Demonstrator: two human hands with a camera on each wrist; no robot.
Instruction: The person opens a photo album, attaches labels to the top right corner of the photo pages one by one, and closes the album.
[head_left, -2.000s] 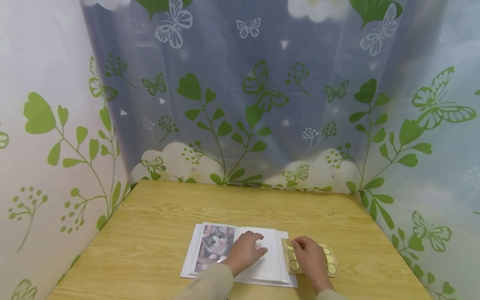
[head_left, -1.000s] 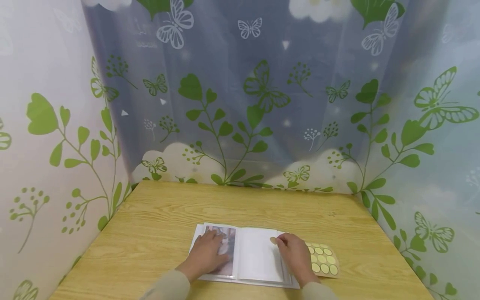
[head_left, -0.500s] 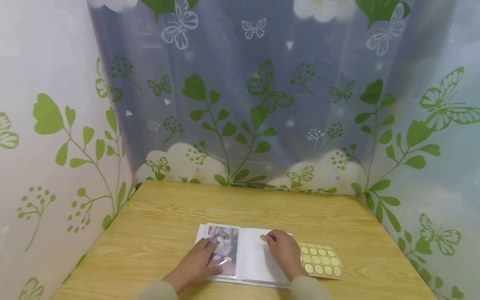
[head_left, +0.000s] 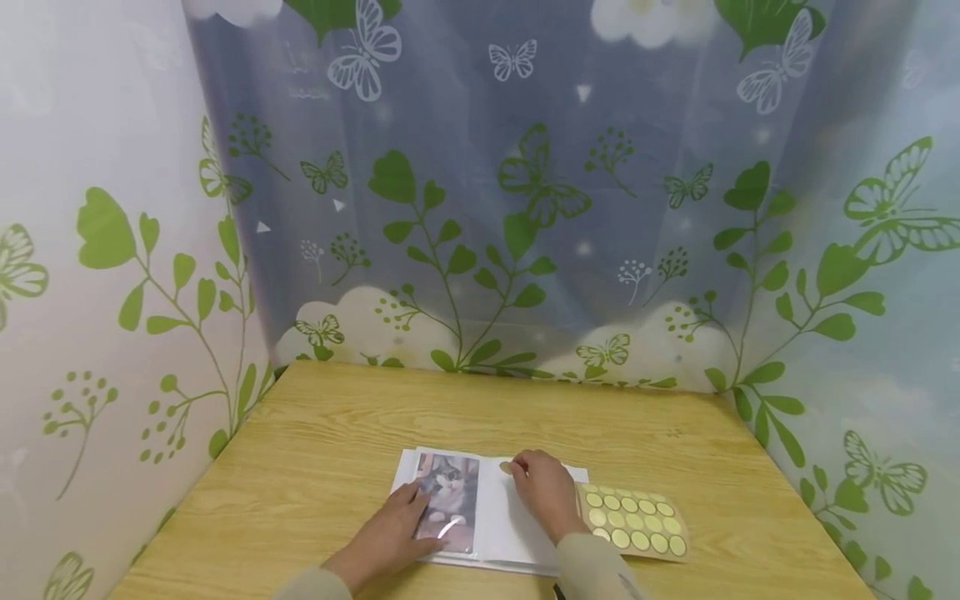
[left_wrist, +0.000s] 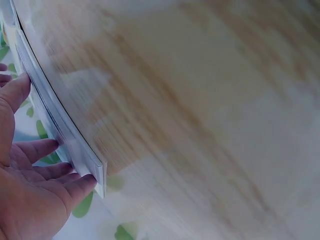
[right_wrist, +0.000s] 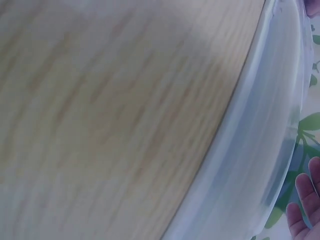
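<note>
A photo album (head_left: 517, 525) lies open on the wooden table. Its left page bears a cat photo (head_left: 450, 492) in a clear sleeve; the right page is white. Over that page my right hand (head_left: 543, 492) pinches a small round gold sticker (head_left: 506, 467) between thumb and fingertips. My left hand (head_left: 390, 525) rests its relaxed fingers on the left page, beside the photo. In the left wrist view the fingers (left_wrist: 80, 189) touch the album's edge (left_wrist: 65, 120). The right wrist view shows the album's page edges (right_wrist: 255, 130) and some fingertips (right_wrist: 306, 192), but not the sticker.
Right of the album lies a sheet of round gold stickers (head_left: 637, 521), partly behind the right forearm. The wooden table (head_left: 360, 408) extends behind the album. Printed curtains (head_left: 465, 183) with leaves and butterflies stand round the back and sides.
The right hand has moved left from the sticker sheet to over the white page, carrying a sticker. The left hand has gone from the right page to the left page, uncovering the cat photo.
</note>
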